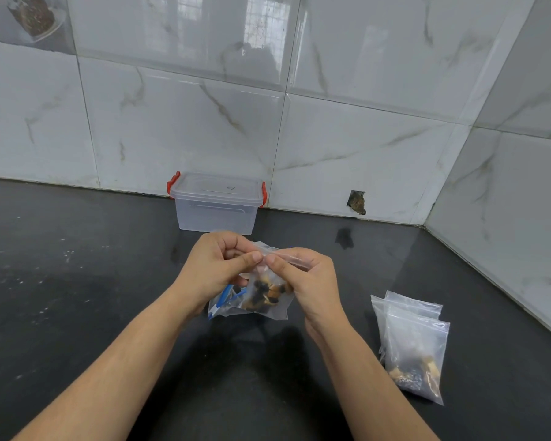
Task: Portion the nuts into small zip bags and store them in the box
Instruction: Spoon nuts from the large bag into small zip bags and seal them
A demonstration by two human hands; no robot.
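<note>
Both thumbs meet on the zip strip, left hand [218, 265] and right hand [303, 278] pinching the filled zip bag [264, 294] hanging between them, seal running side to side, lidded box [217, 202] straight ahead beyond the hands.

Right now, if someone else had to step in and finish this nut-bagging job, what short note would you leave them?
Left hand and right hand: both pinch the top strip of a small clear zip bag holding mixed nuts, held over the black countertop.
Larger clear bag with a blue slider: under the hands, contents hidden.
Small clear zip bags lying on the right: overlapping; the front one holds nuts.
Clear plastic box with red latches: against the tiled wall, lid on, looks empty.
Done: at least two bags filled.
Left: seal this bag, portion any remaining nuts, open the box, store the bags.
</note>
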